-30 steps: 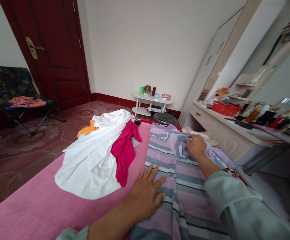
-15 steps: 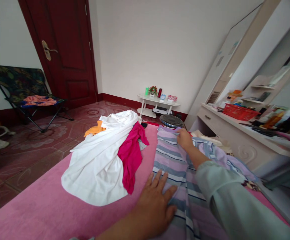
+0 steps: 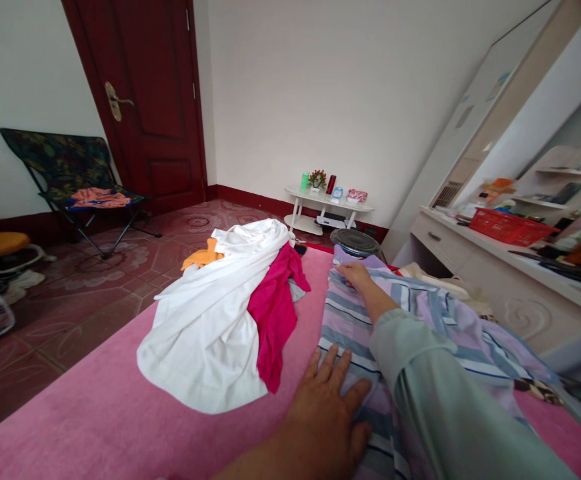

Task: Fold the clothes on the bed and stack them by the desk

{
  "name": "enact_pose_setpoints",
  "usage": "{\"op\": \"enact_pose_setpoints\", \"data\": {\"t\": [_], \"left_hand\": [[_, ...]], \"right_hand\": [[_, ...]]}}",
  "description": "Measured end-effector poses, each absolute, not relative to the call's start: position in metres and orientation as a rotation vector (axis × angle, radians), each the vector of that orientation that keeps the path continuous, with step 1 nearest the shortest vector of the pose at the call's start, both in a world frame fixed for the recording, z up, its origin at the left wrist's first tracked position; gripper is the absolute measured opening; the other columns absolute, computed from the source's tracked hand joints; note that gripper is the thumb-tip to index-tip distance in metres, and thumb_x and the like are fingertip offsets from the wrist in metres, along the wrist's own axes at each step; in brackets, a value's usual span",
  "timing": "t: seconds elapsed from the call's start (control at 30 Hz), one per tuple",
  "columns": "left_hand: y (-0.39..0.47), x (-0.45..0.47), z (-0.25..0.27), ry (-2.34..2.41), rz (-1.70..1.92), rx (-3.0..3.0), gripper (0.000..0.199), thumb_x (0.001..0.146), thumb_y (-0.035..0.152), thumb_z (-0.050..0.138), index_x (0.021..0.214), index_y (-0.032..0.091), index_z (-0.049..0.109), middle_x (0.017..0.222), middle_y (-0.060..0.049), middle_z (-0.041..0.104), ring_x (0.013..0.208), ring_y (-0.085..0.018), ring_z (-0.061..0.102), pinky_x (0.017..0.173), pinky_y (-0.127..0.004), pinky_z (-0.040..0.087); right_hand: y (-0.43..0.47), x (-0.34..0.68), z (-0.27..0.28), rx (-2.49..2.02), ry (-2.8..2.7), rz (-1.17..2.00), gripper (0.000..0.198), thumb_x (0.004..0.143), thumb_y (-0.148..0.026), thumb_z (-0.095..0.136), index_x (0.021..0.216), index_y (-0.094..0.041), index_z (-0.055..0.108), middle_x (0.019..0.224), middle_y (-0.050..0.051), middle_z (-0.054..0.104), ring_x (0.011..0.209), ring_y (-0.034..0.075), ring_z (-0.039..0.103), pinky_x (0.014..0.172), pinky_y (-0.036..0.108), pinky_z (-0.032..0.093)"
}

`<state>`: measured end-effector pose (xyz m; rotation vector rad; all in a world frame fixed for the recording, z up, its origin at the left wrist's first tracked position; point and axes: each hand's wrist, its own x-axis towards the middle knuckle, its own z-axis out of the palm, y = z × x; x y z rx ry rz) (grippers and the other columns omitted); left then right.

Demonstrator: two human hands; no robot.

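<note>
A purple, grey and white striped shirt (image 3: 347, 313) lies spread on the pink bed cover (image 3: 95, 407), its plain purple part at the far end. My left hand (image 3: 327, 410) rests flat on the shirt's near left side, fingers spread. Farther away, my right hand (image 3: 357, 275) has its fingers closed on the shirt near its far left edge. The right forearm, in a pale green sleeve, crosses over the shirt and hides part of it. To the left lies a white garment (image 3: 210, 333), with a magenta cloth (image 3: 275, 313) along its right side.
An orange cloth (image 3: 203, 255) pokes out behind the white garment. At the right stands a dresser (image 3: 495, 293) with a red basket (image 3: 510, 227). Beyond the bed are a small white table (image 3: 330, 199) and a round dark lid (image 3: 355, 241). A folding chair (image 3: 70, 160) stands left.
My right hand has moved left across the far end of the shirt, to near its left edge. My left hand stays flat on the cloth. The view has turned slightly left.
</note>
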<state>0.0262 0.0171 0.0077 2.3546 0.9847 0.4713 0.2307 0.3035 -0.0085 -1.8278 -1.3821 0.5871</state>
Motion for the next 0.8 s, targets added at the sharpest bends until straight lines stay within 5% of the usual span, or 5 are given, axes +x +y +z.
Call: {"op": "enact_pose_setpoints", "data": {"t": [0.1, 0.33, 0.57, 0.7, 0.8], "left_hand": [[0.017, 0.026, 0.007, 0.980, 0.468, 2.361, 0.060, 0.086, 0.038, 0.052, 0.142, 0.029, 0.035, 0.155, -0.009, 0.015, 0.142, -0.034, 0.007, 0.113, -0.058, 0.007], [0.017, 0.026, 0.007, 0.990, 0.453, 2.378, 0.059, 0.086, 0.039, 0.051, 0.142, 0.030, 0.035, 0.155, -0.009, 0.015, 0.142, -0.033, 0.006, 0.114, -0.056, 0.008], [0.016, 0.026, 0.003, 1.032, 0.489, 2.417, 0.056, 0.089, 0.044, 0.047, 0.142, 0.032, 0.034, 0.156, -0.007, 0.014, 0.143, -0.030, 0.005, 0.115, -0.054, 0.009], [0.015, 0.026, 0.000, 1.023, 0.505, 2.445, 0.055, 0.090, 0.047, 0.042, 0.142, 0.031, 0.034, 0.155, -0.008, 0.016, 0.143, -0.030, 0.007, 0.114, -0.054, 0.009], [0.016, 0.027, -0.002, 1.034, 0.514, 2.466, 0.055, 0.091, 0.050, 0.040, 0.142, 0.031, 0.035, 0.155, -0.007, 0.019, 0.142, -0.030, 0.010, 0.114, -0.054, 0.011]], "right_hand": [[0.307, 0.233, -0.009, -1.809, -1.316, 0.548, 0.014, 0.062, -0.029, 0.072, 0.068, -0.017, 0.068, 0.057, 0.002, 0.063, 0.062, 0.019, 0.063, 0.058, 0.027, 0.051], [0.311, 0.222, -0.008, -1.524, -1.314, 0.523, 0.057, 0.079, -0.038, 0.055, 0.132, -0.020, 0.047, 0.121, 0.010, 0.062, 0.109, 0.020, 0.060, 0.084, 0.033, 0.052], [0.259, 0.234, 0.002, -1.408, -1.663, 0.354, 0.056, 0.081, -0.047, 0.054, 0.130, -0.020, 0.051, 0.135, 0.009, 0.053, 0.127, 0.026, 0.045, 0.109, 0.044, 0.031], [0.218, 0.272, -0.007, -1.691, -2.027, 0.006, 0.057, 0.090, -0.050, 0.037, 0.139, -0.020, 0.042, 0.146, 0.010, 0.039, 0.137, 0.030, 0.030, 0.111, 0.054, 0.019], [0.201, 0.300, -0.007, -1.975, -2.162, 0.076, 0.058, 0.090, -0.048, 0.039, 0.138, -0.016, 0.042, 0.148, 0.014, 0.034, 0.137, 0.034, 0.027, 0.108, 0.059, 0.022]]}}
